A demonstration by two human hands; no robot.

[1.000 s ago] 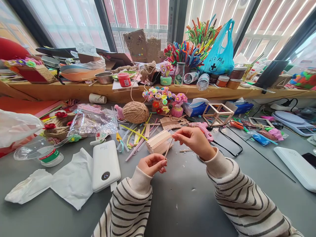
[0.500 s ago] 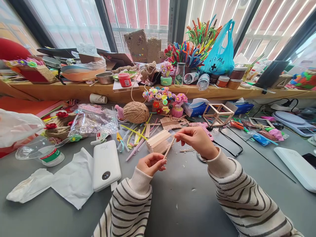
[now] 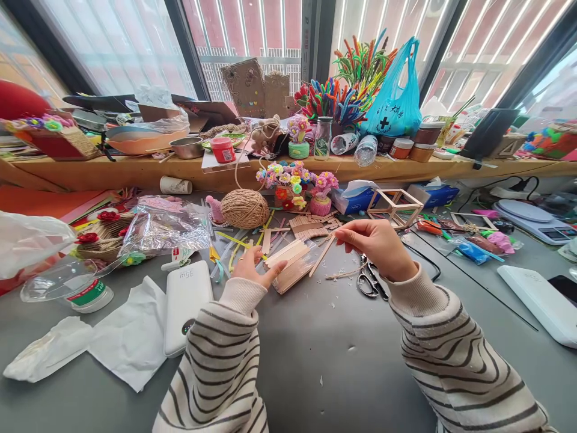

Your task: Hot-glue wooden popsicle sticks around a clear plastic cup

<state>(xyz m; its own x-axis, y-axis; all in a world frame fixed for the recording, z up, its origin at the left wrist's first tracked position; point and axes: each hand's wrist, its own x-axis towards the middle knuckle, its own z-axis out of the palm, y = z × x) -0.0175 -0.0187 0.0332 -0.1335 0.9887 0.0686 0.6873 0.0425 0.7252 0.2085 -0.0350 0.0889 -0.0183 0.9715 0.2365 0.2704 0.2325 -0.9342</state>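
Note:
My right hand (image 3: 376,243) pinches the upper end of a thin wooden stick (image 3: 323,256) that slants down to the left above the grey table (image 3: 324,349). My left hand (image 3: 252,269) reaches onto a bundle of wooden craft sticks (image 3: 288,264) in clear wrap, its thumb against the bundle's near edge and its fingers partly hidden. Small scissors (image 3: 369,281) lie just below my right wrist. A ball of jute twine (image 3: 244,208) sits behind the bundle.
A white power bank (image 3: 187,304) and crumpled paper (image 3: 130,337) lie to the left. A wooden stick cube (image 3: 395,207), a scale (image 3: 536,219) and a white device (image 3: 541,300) are to the right. A cluttered wooden shelf (image 3: 135,171) runs along the back.
My left hand let go of the stick's lower end and moved forward to the bundle of sticks. My right hand kept the stick and lifted slightly away.

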